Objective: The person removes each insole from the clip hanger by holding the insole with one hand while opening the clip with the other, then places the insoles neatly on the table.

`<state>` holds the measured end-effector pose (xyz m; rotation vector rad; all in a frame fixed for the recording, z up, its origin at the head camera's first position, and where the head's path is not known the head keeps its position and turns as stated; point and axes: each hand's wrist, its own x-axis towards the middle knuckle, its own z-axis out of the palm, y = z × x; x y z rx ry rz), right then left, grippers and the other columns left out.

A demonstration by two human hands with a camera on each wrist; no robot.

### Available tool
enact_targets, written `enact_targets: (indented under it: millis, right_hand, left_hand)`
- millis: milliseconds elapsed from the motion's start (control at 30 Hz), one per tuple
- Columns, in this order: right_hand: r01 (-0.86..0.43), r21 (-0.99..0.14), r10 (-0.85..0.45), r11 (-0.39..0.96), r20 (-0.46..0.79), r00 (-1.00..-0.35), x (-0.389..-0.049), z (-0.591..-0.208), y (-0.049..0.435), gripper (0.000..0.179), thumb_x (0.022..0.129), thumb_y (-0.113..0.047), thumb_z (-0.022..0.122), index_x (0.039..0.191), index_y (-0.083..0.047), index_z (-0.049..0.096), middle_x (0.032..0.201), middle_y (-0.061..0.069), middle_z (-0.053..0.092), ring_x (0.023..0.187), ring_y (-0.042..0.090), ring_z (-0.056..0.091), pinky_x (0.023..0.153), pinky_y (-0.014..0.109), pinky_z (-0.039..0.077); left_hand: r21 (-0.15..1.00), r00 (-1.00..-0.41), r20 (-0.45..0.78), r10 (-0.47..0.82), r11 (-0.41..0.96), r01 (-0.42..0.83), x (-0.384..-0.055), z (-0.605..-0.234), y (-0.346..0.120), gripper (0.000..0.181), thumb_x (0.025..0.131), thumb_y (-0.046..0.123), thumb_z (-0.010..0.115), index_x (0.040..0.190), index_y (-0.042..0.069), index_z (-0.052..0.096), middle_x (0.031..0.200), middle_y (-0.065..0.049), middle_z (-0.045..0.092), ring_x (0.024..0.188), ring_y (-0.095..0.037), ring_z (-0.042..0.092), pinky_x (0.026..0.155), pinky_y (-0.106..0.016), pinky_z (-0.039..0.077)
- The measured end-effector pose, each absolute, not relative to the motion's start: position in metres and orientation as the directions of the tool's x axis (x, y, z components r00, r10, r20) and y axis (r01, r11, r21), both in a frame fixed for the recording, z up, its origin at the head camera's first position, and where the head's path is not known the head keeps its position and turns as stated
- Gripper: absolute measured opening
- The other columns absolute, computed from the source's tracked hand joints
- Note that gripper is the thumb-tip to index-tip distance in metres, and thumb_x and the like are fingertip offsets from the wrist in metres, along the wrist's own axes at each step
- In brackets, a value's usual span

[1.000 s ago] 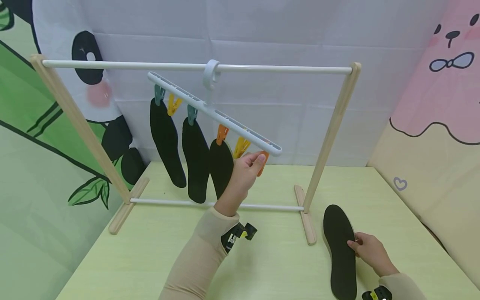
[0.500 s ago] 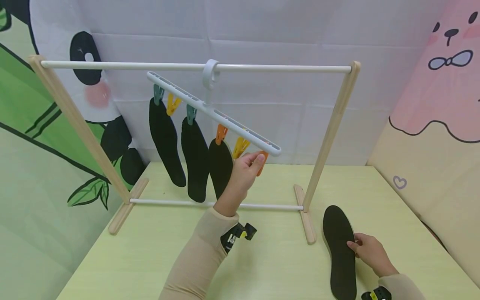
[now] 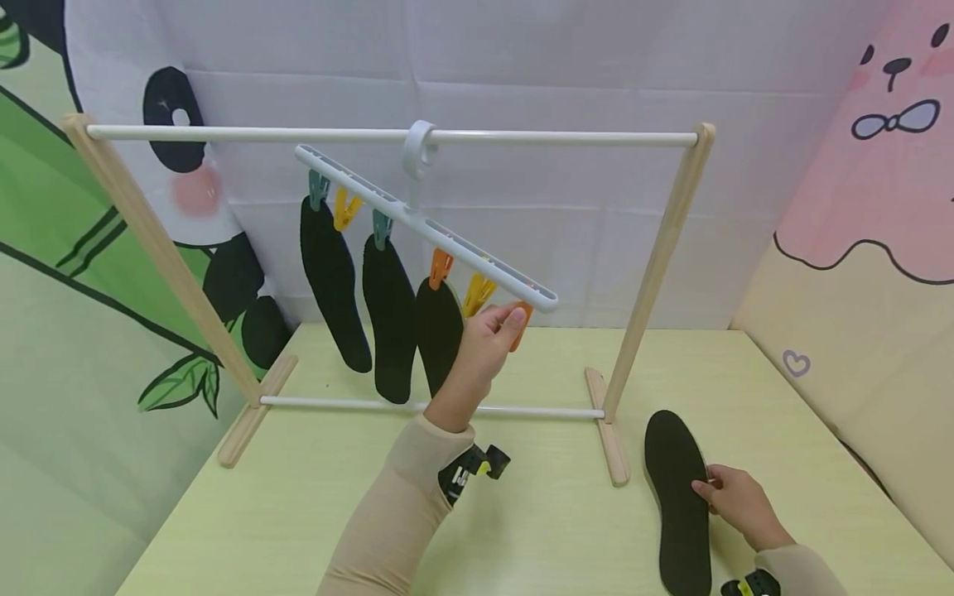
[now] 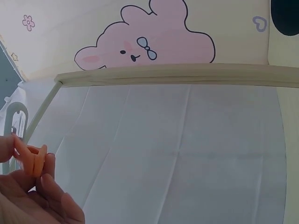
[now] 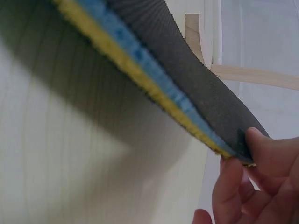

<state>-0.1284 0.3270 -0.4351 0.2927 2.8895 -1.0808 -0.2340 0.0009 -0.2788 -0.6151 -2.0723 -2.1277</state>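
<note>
My left hand pinches an orange clothes peg at the near right end of a pale blue clip hanger. Three black insoles hang from the hanger's other pegs; the right one is partly hidden behind my left hand and forearm. At the right, my right hand holds another black insole by its edge, thumb on top. The right wrist view shows blue and yellow layers along this insole's side, with its shadow on the table below.
The hanger hooks over the white top rail of a wooden-ended rack. Yellow pegs hang between the insoles. The rack's foot stands left of the held insole on the pale table. Printed cloth walls surround it.
</note>
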Motion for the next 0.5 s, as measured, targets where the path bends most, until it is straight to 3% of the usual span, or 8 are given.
enact_targets:
  millis: [500]
  right_hand:
    - [0.22, -0.645, 0.169, 0.732, -0.14, -0.976, -0.1266, -0.4365, 0.3257, 0.013, 0.091, -0.005, 0.059, 0.089, 0.007, 0.06, 0.075, 0.003, 0.06, 0.064, 0.017, 0.053, 0.059, 0.033, 0.041]
  left_hand:
    - [0.943, -0.924, 0.332, 0.189, -0.045, 0.33, -0.232, -0.2778, 0.0009, 0.028, 0.097, 0.0, 0.051, 0.119, -0.017, 0.057, 0.071, -0.001, 0.041, 0.065, -0.013, 0.035, 0.059, -0.023, 0.027]
